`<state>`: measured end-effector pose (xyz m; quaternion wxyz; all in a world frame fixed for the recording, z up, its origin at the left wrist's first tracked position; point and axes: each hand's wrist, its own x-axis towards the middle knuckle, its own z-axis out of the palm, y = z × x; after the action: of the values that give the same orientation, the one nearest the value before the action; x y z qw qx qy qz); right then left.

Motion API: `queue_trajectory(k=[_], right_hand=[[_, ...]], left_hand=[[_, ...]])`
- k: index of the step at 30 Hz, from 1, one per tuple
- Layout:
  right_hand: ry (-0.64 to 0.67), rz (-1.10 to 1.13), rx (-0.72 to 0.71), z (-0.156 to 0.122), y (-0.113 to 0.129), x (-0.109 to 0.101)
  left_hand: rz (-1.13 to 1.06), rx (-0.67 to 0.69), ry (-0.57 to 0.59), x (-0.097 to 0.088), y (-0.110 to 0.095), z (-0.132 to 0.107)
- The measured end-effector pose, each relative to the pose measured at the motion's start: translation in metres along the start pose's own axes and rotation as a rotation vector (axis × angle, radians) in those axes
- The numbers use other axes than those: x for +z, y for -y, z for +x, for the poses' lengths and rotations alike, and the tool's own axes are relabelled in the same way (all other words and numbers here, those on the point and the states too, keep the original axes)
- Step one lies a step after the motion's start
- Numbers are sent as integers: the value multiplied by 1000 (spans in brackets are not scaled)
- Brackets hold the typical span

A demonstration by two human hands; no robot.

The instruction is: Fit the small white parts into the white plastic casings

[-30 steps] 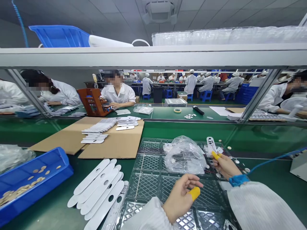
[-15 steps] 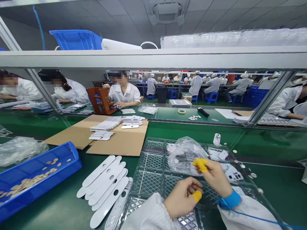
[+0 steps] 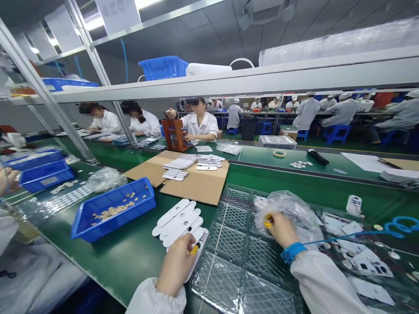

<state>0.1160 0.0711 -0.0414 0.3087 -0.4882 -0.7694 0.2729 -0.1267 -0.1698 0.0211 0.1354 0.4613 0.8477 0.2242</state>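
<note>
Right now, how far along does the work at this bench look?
Looks done: stacked white strips on cardboard. In hand: right hand at a clear plastic bag, left hand at loose white strips. Remaining: round discs in the blue bin.

**Blue, white and green on the workbench**

We note a yellow finger cot (image 3: 194, 250) on the left hand (image 3: 176, 266) and another yellow finger cot (image 3: 268, 222) on the right hand (image 3: 283, 230). A bright blue wrist strap (image 3: 292, 252) and a blue cord (image 3: 347, 234) mark the right wrist, and both sleeves (image 3: 324, 283) are white. We see the workbench (image 3: 108, 257) in deep green and the plastic bin (image 3: 144, 196) in vivid blue, holding brass-coloured discs (image 3: 109, 212). White strips (image 3: 176, 222) with dark round holes lie near brown cardboard (image 3: 196, 185). The clear plastic tray (image 3: 225, 261) bears a diamond lattice pattern, and the plastic bag (image 3: 288, 213) is colourless.
</note>
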Motion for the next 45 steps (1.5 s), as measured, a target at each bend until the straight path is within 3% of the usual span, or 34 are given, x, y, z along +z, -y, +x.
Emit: queue_trajectory(k=[5,9,12,14,15,17,20,24,28,31,34,39,42,45], right_hand=[[-28,131,11,-6,7,-22],[22,320,52,-32,23,-50],[67,556,184,-54,39,-74],[139,728,292,-65,48,-91],[170,790,331,-70,52,-98],[197,848,374,-77,57,-110],[147,827,365,-86,60,-118],[-34,718,244,-102,56,-116],[-76,605,120,-116,40,-111],[-33,416,36,-123,21,-104],[-57,136,76,-125,8,-99],[29,-47,96,-124,23,-106],[25,-123,34,-122,35,-113],[50,-172,-37,-118,30,-114]], left_hand=[[188,5,-86,9,15,-4],[177,16,-90,8,11,2],[30,63,-144,-3,-11,10],[-197,152,-125,-7,-40,15],[-349,213,-72,-5,-59,17],[-659,279,149,6,-100,20],[-1017,214,509,41,-155,22],[-1142,179,757,95,-190,17],[-1200,134,878,126,-189,2],[-1211,138,939,132,-185,-8],[-1218,170,949,133,-182,-13],[-1172,226,887,133,-180,-13],[-1154,246,867,131,-179,-11],[-1156,244,858,129,-179,-12]])
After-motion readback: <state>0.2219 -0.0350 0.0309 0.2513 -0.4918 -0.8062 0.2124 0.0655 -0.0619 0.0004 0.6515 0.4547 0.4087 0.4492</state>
